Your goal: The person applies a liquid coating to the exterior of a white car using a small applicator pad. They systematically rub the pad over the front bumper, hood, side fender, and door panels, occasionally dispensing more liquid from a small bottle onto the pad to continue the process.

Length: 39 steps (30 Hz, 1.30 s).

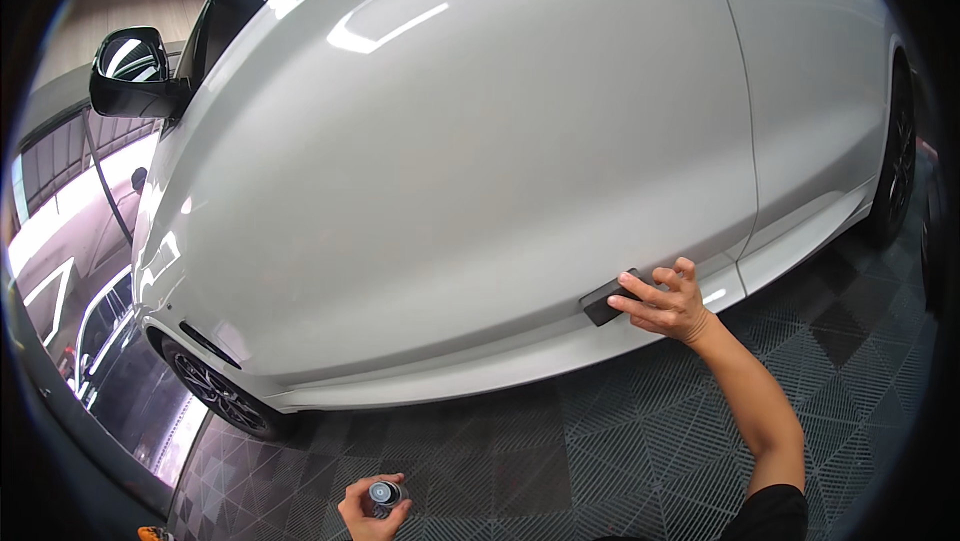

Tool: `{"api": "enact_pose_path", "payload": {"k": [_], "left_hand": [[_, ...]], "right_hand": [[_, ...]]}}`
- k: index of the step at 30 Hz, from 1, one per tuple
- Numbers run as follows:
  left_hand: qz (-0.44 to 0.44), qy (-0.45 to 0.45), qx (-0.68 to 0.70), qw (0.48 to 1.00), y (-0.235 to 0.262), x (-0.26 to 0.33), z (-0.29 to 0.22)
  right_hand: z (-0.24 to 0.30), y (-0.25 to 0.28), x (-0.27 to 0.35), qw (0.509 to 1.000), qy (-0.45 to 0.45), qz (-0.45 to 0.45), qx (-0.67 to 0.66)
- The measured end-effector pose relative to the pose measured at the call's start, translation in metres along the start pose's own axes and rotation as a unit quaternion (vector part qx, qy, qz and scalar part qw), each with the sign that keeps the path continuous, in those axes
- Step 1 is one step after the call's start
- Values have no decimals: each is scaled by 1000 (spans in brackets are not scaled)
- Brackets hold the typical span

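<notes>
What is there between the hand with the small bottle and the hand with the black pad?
In the head view, only dark grid floor tiles lie between the left hand with the small bottle and the right hand pressing the black pad on the white car.

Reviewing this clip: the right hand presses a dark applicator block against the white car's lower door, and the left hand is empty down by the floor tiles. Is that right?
Not quite. In the head view the left hand is not empty: it holds a small bottle. The rest stands: the right hand presses the dark applicator block against the white car's lower door, above the floor tiles.
</notes>
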<state>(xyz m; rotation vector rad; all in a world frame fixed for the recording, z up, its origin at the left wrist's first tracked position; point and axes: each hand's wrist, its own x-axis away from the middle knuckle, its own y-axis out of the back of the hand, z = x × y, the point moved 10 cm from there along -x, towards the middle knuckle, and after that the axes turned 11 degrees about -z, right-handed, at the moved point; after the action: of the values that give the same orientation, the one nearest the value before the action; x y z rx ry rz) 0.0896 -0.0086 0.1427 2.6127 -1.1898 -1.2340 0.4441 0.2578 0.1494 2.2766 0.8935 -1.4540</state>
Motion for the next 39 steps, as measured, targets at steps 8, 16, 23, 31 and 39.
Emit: {"api": "enact_pose_path", "payload": {"k": [8,16,23,31,39], "left_hand": [[-2,1,28,1000,-22,-13,-12],[-58,-27,126,990,-29,-39,-5],[-75,-54,151,984,-31,-54,-20],[-76,-54,149,984,-32,-49,-14],[-61,-38,140,988,-38,-38,-4]], "right_hand": [[-77,0,-145,999,-29,-34,-1],[-165,-27,-310,997,-41,-57,23],[-211,-49,-364,995,-77,-20,60],[-217,-37,-359,993,-119,21,-17],[-184,-5,-278,995,-97,-27,-4]]}}
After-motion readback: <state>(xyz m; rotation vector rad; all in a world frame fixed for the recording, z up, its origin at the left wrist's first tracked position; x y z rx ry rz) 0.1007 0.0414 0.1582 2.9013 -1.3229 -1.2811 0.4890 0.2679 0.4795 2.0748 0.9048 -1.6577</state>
